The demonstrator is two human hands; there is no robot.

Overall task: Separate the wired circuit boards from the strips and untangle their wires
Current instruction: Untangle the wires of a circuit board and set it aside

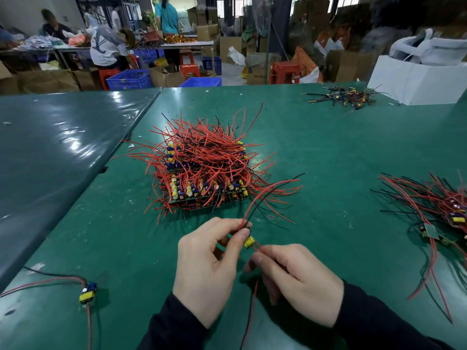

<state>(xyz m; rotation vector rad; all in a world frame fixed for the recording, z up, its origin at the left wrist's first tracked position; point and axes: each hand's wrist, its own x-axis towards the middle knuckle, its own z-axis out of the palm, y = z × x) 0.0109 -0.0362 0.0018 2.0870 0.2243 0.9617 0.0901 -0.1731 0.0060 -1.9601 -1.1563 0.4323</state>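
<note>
Board sits pinched in the left hand, wires running 1 o'clock to 6. Right hand, just at 4 o'clock, grips the red lead; next strips wait at 12.

The small board is mostly hidden behind the left fingers. The right pile is cut off by the picture's edge. Strips under the central heap are largely buried in wires.
</note>
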